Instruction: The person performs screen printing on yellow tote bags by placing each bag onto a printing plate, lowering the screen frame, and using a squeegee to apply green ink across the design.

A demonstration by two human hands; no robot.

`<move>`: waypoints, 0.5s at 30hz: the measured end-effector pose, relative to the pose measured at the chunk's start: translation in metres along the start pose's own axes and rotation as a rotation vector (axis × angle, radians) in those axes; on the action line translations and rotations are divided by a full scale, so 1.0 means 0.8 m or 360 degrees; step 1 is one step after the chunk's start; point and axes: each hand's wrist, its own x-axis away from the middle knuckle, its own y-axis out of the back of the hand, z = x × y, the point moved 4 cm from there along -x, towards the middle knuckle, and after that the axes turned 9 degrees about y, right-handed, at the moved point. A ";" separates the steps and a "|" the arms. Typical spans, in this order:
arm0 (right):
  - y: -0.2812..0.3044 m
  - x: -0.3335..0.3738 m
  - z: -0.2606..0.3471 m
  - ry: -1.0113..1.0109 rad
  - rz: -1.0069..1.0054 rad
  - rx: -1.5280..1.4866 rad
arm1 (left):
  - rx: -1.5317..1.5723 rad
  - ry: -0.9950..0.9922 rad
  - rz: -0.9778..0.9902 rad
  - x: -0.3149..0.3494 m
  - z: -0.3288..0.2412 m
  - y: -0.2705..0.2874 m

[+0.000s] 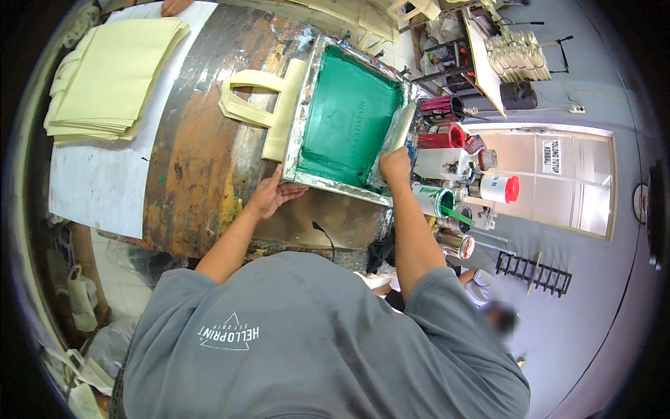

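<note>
My right hand (396, 167) is wrapped around the near end of a squeegee (398, 135), which lies along the right inner side of a screen-printing frame (301, 140). Green ink covers the mesh (349, 115), with a printed design faintly visible through it. At the frame's near left corner, my left hand (271, 195) rests against the edge, thumb up along the side and fingers stretched out. From under the frame's left side sticks out a pale yellow tote bag (283, 115), its handle loop lying on the stained table (202, 140).
A stack of pale yellow bags (115, 77) sits on white paper (105, 188) at the left. Another person's hand (176, 7) shows at the far edge. Ink cans, including a green-smeared one (431, 199), crowd the right side. Another person (481, 286) is at the right.
</note>
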 end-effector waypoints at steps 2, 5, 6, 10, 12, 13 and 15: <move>-0.004 0.007 0.022 -0.0052 -0.0007 -0.0044 | -0.0008 0.0006 -0.0011 0.002 0.001 0.003; -0.014 0.013 0.043 -0.0215 -0.0066 -0.0252 | -0.0030 0.0002 -0.0011 0.000 0.001 0.002; -0.016 0.014 0.048 -0.0244 -0.0085 -0.0328 | -0.0048 -0.0012 -0.0014 -0.001 0.000 0.003; -0.012 0.022 0.056 -0.0255 -0.0194 -0.0506 | -0.0008 0.0037 -0.0038 -0.002 -0.002 0.005; -0.002 0.027 0.052 -0.0166 -0.0274 -0.0418 | -0.0004 0.0024 -0.0067 0.000 -0.002 0.003; 0.006 0.028 0.050 -0.0123 -0.0312 -0.0373 | -0.0001 0.0019 -0.0082 0.001 -0.002 0.002; 0.010 0.016 0.042 0.0046 -0.0230 -0.0236 | -0.0006 -0.0004 -0.0070 0.001 -0.004 0.000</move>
